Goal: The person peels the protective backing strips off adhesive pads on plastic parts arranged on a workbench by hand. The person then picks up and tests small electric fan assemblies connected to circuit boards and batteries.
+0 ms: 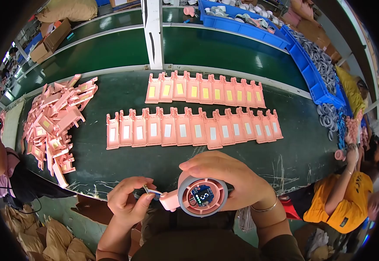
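Note:
My right hand (pixel 244 182) wraps round a pink round housing (pixel 217 191) with a grey rim, which looks like the head of a small handheld fan. Inside it a circuit board (pixel 203 195) shows lit white digits and green dots. A short pink neck (pixel 169 201) sticks out on the left, with wires (pixel 155 192) coming from its end. Between thumb and fingertips, my left hand (pixel 126 201) pinches a small flat piece (pixel 146 189) on those wires; its kind is too small to make out.
Two rows of pink shells, with yellow labels (pixel 205 92) and white labels (pixel 182 130), lie on the green table (pixel 96 161). Left is a heap of pink parts (pixel 52 117). Blue bins (pixel 246 32) and grey rings (pixel 320 61) stand beyond. A co-worker in yellow (pixel 344 202) sits right.

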Tool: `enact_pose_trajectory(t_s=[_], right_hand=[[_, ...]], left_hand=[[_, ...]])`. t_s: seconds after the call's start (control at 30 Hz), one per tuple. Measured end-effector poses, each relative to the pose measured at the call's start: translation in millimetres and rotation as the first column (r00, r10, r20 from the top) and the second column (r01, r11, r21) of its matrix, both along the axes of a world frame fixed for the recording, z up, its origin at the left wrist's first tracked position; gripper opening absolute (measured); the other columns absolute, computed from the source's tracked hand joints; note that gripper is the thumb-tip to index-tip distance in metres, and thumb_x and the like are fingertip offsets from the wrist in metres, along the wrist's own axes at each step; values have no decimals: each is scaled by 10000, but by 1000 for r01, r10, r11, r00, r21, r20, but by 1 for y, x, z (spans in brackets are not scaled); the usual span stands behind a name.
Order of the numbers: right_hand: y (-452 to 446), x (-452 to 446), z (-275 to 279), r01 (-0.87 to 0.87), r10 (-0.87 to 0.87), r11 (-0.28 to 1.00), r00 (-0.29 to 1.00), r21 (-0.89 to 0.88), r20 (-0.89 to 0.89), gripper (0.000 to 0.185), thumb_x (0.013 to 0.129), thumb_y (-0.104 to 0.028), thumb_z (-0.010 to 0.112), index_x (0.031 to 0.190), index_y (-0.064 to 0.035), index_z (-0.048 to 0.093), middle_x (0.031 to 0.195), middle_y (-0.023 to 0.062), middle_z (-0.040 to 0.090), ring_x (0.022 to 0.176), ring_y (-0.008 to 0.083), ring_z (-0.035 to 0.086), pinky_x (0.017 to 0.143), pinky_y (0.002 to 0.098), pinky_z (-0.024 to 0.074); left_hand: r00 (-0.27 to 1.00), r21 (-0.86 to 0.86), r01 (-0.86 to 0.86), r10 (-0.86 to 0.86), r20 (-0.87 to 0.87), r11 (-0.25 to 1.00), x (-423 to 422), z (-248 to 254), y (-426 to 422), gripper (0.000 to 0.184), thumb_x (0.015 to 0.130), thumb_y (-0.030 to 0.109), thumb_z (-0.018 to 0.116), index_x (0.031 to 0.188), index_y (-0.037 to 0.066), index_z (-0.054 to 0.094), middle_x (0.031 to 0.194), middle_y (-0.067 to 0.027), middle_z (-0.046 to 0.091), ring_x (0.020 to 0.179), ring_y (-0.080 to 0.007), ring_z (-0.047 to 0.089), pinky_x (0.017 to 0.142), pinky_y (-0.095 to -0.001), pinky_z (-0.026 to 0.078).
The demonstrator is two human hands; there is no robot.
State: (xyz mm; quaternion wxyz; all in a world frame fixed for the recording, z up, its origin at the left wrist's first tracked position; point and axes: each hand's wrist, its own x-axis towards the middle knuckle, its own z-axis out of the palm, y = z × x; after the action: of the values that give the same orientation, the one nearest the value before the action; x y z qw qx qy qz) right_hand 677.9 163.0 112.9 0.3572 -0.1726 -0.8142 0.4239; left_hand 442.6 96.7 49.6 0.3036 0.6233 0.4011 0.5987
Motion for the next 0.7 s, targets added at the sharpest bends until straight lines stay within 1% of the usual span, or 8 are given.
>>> enact_pose_trajectory(t_s=[0.37, 0.43, 0.47, 0.53, 0.57, 0.63, 0.67, 0.7], right_hand=[[10, -11, -2, -18, 18, 1000, 1000, -9, 26, 684, 618, -162, 790, 1221, -73, 479, 1207, 97, 529, 1057, 278, 523, 880, 376, 419], [12, -13, -2, -24, 24, 1000, 999, -11, 23, 684, 618, -163, 791, 1221, -73, 479, 1207, 98, 529, 1054, 279, 526, 880, 375, 419], [13, -14, -1, -24, 24, 1000, 1000, -13, 20, 693, 613, -162, 795, 1223, -74, 478, 1209, 96, 530, 1061, 276, 527, 885, 375, 418], [14, -16, -1, -29, 29, 999, 999, -15, 18, 703, 608, -162, 800, 1226, -75, 477, 1211, 94, 530, 1068, 273, 527, 890, 375, 416], [15, -17, -1, -18, 18, 998, 1000, -55, -4, 718, 599, -163, 807, 1230, -77, 475, 1214, 91, 529, 1076, 268, 526, 896, 373, 415], [18, -19, -2, -14, 9, 993, 999, -120, -50, 757, 576, -164, 822, 1240, -80, 470, 1226, 82, 526, 1098, 257, 522, 907, 368, 411], [19, -20, -3, -20, 14, 993, 999, -120, -52, 757, 576, -164, 822, 1240, -80, 470, 1226, 82, 526, 1098, 257, 522, 907, 368, 411], [21, -22, -4, -8, 2, 993, 999, -122, -46, 758, 577, -161, 822, 1242, -79, 468, 1219, 84, 528, 1093, 257, 523, 907, 367, 411]], left_hand=[[1000, -38, -23, 23, -9, 999, -9, -4, 3, 230, 751, 62, 697, 899, -69, 579, 852, -185, 628, 686, -217, 642, 629, -297, 521], [999, -63, 41, -42, -18, 997, -15, -7, 2, 344, 725, 113, 736, 973, -58, 571, 924, -194, 620, 779, -233, 643, 704, -314, 515], [999, -63, 37, -38, -17, 997, -14, -7, 3, 344, 725, 113, 736, 973, -58, 571, 924, -194, 620, 779, -233, 643, 704, -314, 515], [995, -85, 73, -67, 70, 994, -12, -7, 6, 497, 686, 158, 773, 1077, -43, 541, 1023, -212, 593, 904, -268, 620, 796, -341, 491], [991, -108, 96, -85, 103, 989, -13, -13, 5, 625, 648, 174, 796, 1157, -33, 498, 1101, -200, 567, 992, -271, 589, 854, -343, 461], [987, -228, 39, -73, -146, 973, -17, -15, 3, 577, 646, 122, 777, 1139, -28, 518, 1093, -167, 584, 959, -241, 606, 838, -322, 469], [988, -311, -23, -25, -149, 950, -15, -25, -1, 461, 650, 52, 744, 1070, -15, 566, 1028, -145, 613, 911, -227, 622, 798, -305, 483], [977, -287, -34, -28, -209, 957, -16, -27, -1, 398, 656, 19, 724, 1027, -10, 586, 987, -147, 621, 885, -236, 627, 775, -307, 490]])
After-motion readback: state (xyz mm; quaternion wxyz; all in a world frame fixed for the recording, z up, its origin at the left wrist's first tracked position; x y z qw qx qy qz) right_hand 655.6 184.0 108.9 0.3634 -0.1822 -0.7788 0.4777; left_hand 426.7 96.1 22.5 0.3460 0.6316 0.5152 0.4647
